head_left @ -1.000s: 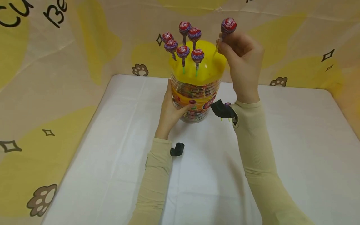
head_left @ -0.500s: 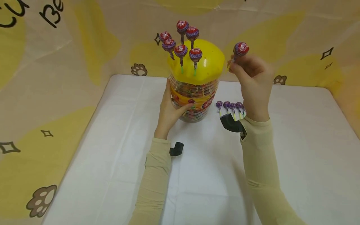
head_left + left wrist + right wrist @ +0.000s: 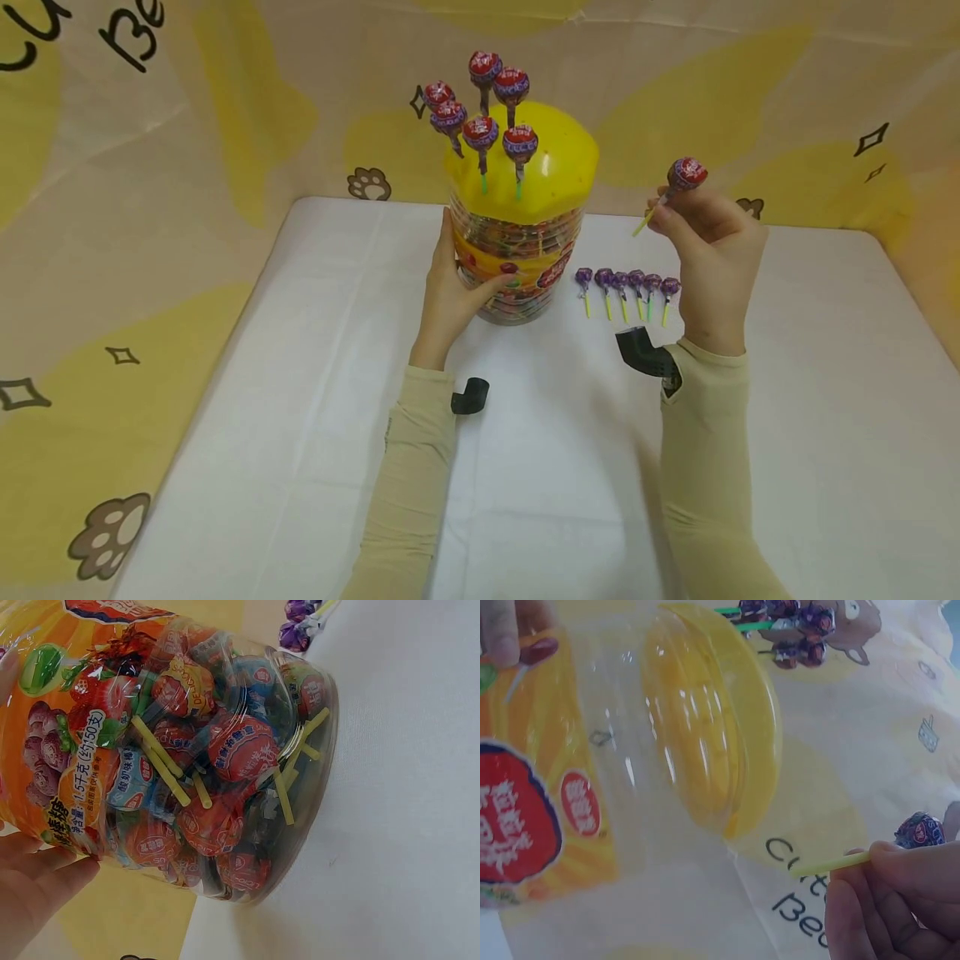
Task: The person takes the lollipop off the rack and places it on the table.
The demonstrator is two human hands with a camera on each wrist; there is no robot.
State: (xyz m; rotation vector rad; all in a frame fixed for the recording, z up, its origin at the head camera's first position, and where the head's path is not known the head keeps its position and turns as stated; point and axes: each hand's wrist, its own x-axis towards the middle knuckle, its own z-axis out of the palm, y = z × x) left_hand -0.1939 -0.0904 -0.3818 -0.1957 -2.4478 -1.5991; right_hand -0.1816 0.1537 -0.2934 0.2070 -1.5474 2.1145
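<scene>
A clear plastic jar (image 3: 510, 308) with a yellow lid (image 3: 555, 179) stands on the table. My left hand (image 3: 450, 304) holds its left side, the thumb across the orange label. Wrapped lollipops fill the jar, their sticks showing through the wall in the left wrist view. Several red-and-purple lollipops (image 3: 481, 133) stick up from the left and front of the lid. To the right of the jar, my right hand (image 3: 716, 271) pinches a lollipop (image 3: 686, 173) by its yellow stick near the wrapped head. The stick's free end slants down to the left, apart from the lid.
Several purple-wrapped lollipops (image 3: 621, 282) lie in a row on the white tabletop (image 3: 540, 467), right of the jar and below the right hand. A printed yellow-and-beige cloth (image 3: 712, 100) rises behind the table and along its sides.
My right hand has drawn the lollipop away from the lid, rightward and down. The row on the table, mostly hidden before, now shows fully. The left hand stays on the jar.
</scene>
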